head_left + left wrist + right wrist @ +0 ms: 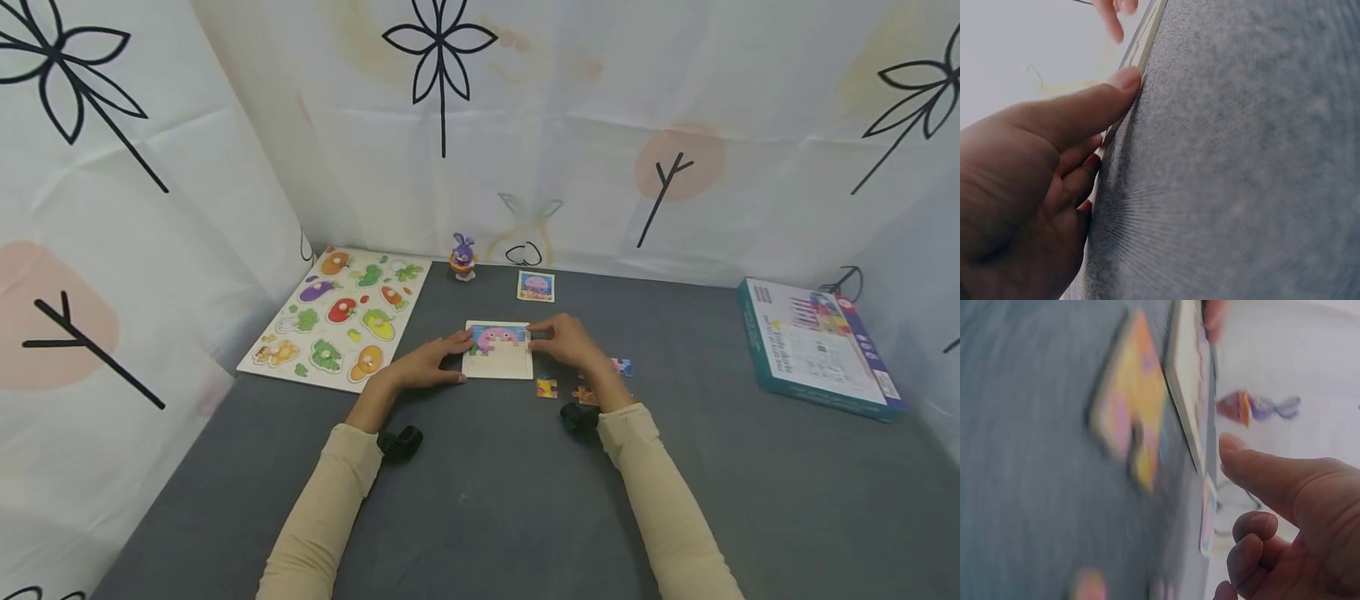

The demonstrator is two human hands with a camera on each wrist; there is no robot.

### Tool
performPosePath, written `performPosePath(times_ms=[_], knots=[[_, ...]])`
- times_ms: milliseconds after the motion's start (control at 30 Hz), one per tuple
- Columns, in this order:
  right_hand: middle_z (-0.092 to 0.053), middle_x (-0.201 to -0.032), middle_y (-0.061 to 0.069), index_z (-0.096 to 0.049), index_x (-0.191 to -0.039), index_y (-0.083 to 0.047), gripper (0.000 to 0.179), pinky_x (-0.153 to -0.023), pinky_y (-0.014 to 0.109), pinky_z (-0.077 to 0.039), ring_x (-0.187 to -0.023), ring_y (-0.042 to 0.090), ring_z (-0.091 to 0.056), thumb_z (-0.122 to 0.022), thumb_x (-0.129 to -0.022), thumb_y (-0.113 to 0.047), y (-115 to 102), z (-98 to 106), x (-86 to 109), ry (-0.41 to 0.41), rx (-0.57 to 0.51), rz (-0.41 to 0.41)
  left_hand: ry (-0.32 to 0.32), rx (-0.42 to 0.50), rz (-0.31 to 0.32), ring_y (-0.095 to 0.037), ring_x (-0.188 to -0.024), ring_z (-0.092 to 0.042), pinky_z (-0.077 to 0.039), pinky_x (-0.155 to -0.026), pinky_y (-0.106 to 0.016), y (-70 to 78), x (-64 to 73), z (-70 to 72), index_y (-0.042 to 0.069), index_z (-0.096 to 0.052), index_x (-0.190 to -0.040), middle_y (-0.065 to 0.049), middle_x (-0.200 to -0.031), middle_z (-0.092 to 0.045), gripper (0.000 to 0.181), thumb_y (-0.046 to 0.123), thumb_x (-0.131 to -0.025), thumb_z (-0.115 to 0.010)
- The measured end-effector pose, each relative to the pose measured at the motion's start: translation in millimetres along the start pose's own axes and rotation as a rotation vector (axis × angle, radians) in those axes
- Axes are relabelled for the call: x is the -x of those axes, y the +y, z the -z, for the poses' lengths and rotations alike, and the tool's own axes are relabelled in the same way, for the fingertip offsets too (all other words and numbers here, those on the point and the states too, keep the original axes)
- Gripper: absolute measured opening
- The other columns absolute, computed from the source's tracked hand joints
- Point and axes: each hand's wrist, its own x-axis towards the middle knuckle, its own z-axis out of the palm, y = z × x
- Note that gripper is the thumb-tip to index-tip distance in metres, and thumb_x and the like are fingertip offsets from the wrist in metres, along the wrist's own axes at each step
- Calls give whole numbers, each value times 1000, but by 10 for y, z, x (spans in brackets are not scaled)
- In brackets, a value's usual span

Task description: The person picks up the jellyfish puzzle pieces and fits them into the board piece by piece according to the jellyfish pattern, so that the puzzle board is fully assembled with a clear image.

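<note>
Ideally, we hold the puzzle board (507,367) flat on the tabletop (480,500), our left hand (429,364) spreading its grip along the left edge as a brace. Our right hand (566,337) is at the upper right edge; we cannot tell whether its grip pinches anything. We should align before pressing, leaving the loose pieces (547,388) nearby undisturbed.

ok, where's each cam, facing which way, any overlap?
Head: on the head, facing forward-down at the puzzle board; left hand, right hand, sleeves show.
Left wrist: on that wrist, facing the board's edge; left hand, right fingertips show.
Right wrist: on that wrist, facing a loose puzzle piece and the board; right hand, left fingertip show.
Head and right wrist share: toy rabbit.
</note>
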Motion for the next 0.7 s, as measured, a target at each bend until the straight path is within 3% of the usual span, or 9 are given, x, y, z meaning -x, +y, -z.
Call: performPosePath(times_ms=[200, 333, 533, 633, 700], knots=[[-24, -44, -5, -63, -116, -1, 36, -42, 23, -27, -40, 8, -21, -67, -83, -16, 173, 235, 211, 13, 12, -27, 26, 18, -18, -33, -141, -16, -11, -113, -53, -7, 9, -5, -1, -33, -141, -18, -152, -19, 65, 19, -87, -63], [-23, -43, -7, -63, -117, 0, 35, -41, 23, -29, -38, 8, -22, -65, -85, -15, 315, 384, 357, -24, 3, -48, 21, 16, -25, -34, -141, -15, -11, -113, -53, -9, 7, -7, -2, -33, -141, -18, -152, -18, 64, 18, -87, -62], [-32, -44, -7, -64, -115, -1, 35, -44, 23, -37, -41, 7, -37, -67, -83, -14, 442, 517, 482, -83, -3, -99, 17, -3, -24, -34, -141, -15, -16, -112, -52, -10, 8, -4, -2, -32, -141, -19, -152, -18, 62, 16, -89, -60], [-57, -56, 2, -66, -112, -1, 33, -46, 22, -39, -45, 6, -42, -69, -81, -14, 474, 530, 520, -85, 36, -107, 18, -3, -32, -35, -140, -15, -17, -111, -53, -3, 5, -5, -3, -32, -141, -19, -152, -18, 62, 17, -89, -60], [-69, -77, 13, -67, -109, 0, 32, -49, 22, -41, -48, 6, -45, -69, -81, -14, 487, 526, 546, -82, 63, -102, 19, -1, -39, -35, -140, -16, -15, -112, -53, 0, 2, -10, -3, -32, -141, -19, -152, -18, 62, 17, -89, -60]])
